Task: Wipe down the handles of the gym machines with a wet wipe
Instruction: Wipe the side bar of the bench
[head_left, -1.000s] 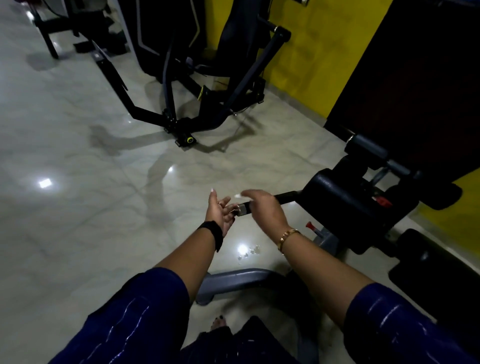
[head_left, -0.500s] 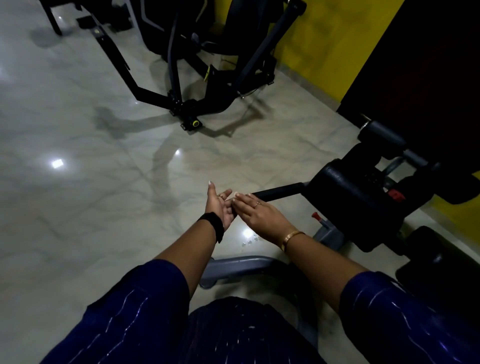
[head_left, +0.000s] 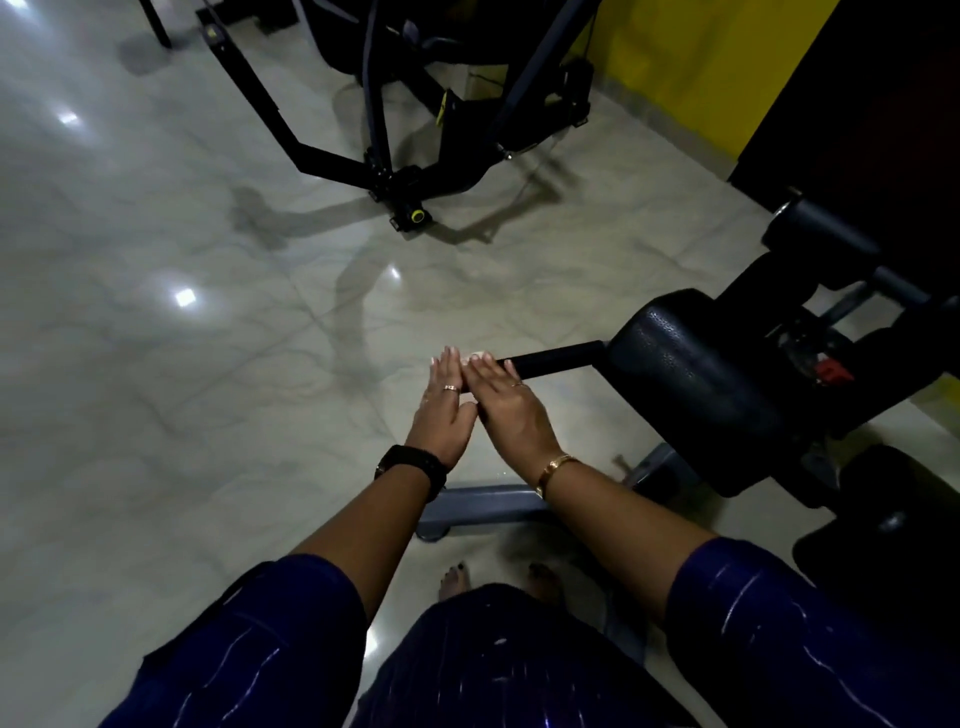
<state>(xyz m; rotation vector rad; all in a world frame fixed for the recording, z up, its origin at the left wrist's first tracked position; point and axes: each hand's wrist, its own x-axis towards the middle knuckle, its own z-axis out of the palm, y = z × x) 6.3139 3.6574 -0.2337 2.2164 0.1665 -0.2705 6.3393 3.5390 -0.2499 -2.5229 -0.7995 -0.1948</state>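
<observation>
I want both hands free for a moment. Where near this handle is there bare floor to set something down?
Bare tiled floor spreads left of the left hand, up to the far machine's black frame. It is crowded right of the handle, where the black pad sits, and below the wrists, over the grey base bar.
</observation>
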